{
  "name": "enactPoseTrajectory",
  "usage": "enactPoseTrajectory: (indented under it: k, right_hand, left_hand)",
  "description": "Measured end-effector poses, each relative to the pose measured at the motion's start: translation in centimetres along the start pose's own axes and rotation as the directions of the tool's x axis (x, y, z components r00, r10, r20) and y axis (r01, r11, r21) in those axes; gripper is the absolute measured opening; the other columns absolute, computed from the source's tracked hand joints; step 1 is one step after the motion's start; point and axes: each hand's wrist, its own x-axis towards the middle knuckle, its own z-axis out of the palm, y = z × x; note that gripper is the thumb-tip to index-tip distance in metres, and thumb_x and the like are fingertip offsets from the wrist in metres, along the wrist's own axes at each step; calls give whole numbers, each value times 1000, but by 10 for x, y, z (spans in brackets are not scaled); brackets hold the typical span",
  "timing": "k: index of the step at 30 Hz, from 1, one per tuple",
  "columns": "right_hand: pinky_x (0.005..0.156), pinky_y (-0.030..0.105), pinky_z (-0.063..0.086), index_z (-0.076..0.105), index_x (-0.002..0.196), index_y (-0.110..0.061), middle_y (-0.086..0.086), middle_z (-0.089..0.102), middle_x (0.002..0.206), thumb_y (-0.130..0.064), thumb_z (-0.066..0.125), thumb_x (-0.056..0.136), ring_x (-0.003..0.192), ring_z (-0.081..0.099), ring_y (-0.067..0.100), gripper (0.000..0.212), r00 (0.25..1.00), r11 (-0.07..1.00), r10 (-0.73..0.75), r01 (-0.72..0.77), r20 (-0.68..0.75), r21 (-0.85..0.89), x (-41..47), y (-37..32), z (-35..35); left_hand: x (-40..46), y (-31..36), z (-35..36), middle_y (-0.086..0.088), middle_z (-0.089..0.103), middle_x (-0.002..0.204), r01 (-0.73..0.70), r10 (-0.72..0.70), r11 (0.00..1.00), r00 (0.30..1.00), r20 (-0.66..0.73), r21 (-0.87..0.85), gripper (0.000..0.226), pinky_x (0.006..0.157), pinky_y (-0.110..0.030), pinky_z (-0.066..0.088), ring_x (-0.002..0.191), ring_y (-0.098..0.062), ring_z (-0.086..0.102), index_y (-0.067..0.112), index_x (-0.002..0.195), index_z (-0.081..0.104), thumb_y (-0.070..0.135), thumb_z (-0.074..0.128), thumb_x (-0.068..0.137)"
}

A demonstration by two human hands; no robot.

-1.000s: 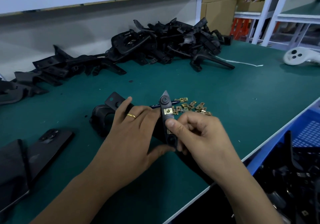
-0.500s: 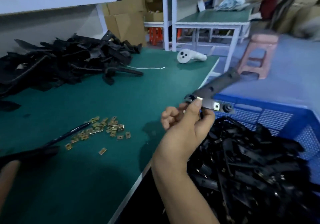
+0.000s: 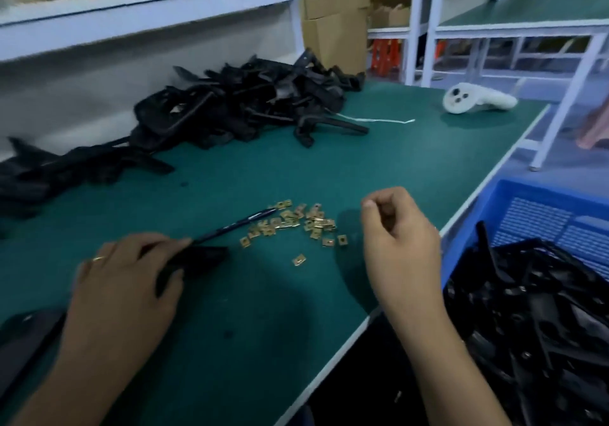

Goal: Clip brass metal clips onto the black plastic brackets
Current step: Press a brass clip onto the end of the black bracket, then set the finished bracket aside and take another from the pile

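Left hand (image 3: 122, 280) grips bracket (image 3: 197, 259); brass clips (image 3: 293, 222) lie just beyond.

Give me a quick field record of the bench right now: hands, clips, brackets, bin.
left hand: grips a black bracket lying on the green bench
right hand: over the bench edge, fingers curled, nothing visible in it
brass clips: loose scatter between the hands, one stray clip nearer the front edge
pen: lying left of the clips
bracket pile: at the back of the bench
blue bin: right of the bench, holding black brackets
white controller: far right corner
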Motion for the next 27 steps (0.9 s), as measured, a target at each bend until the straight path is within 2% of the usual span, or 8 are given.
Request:
enactPoseTrajectory:
  k: [2,5,7,9,12,16,21,27]
  right_hand:
    - [77,40,52,62,92,-28,-13,68,84,-34,58,98,82,62,13,9,995,996,-51,57,84,-72,-4,-4,3]
    - [75,38,52,64,88,-28,-15,68,81,-31,64,96,80,62,8,9,973,986,-143,157,184,-64,-6,-7,5]
    - [75,37,53,69,88,-30,-15,68,83,-33,69,93,81,63,6,6,931,972,-195,225,308,-65,-7,-9,5]
    - [73,35,51,71,91,-39,-17,64,88,-43,71,88,83,62,4,5,863,948,-206,293,462,-124,-8,-10,5]
    - [66,26,43,69,96,-53,-22,58,96,-58,71,83,87,57,-1,14,798,872,-185,403,574,-279,-11,-12,7]
    - [65,29,42,62,88,-41,-22,54,98,-43,76,86,86,55,0,14,754,879,-210,424,622,-217,-11,-15,8]
    - [64,30,41,52,88,-34,-19,59,82,-32,72,93,77,54,4,21,730,920,-219,375,647,-112,-20,-17,17]
    - [71,28,53,58,93,-27,-3,67,85,-5,66,96,76,66,17,24,756,961,-224,68,614,267,-35,-31,32]
  left_hand:
    - [-5,0,-6,-2,66,114,24,-24,1000,1000,-20,0,37,89,-54,44,106,-34,57,26,122,75,15,77,86]
    - [-5,-2,-4,0,64,117,-10,-2,997,989,-146,-78,31,90,-50,44,108,-29,57,25,125,71,16,67,95]
    - [-6,-2,-7,5,62,119,43,-128,958,950,-286,-284,25,89,-41,46,108,-19,56,28,127,63,27,58,103]
    - [-12,7,-11,15,60,108,100,-336,833,873,-354,-544,12,78,-32,45,94,-5,56,37,118,53,42,49,107]
    - [-14,19,-5,10,64,98,86,-444,579,867,-225,-811,7,70,-38,55,81,-15,68,42,110,46,39,52,107]
    - [-5,14,8,-3,75,104,213,-406,326,911,68,-921,25,70,-41,64,86,-24,76,7,119,56,17,68,100]
    - [-6,9,12,-4,79,105,228,-388,147,909,156,-963,15,67,-32,63,95,-25,77,12,99,77,18,81,86]
    - [-5,15,8,-19,78,92,308,-364,22,888,280,-951,24,64,-36,63,79,-40,77,12,88,81,32,83,76]
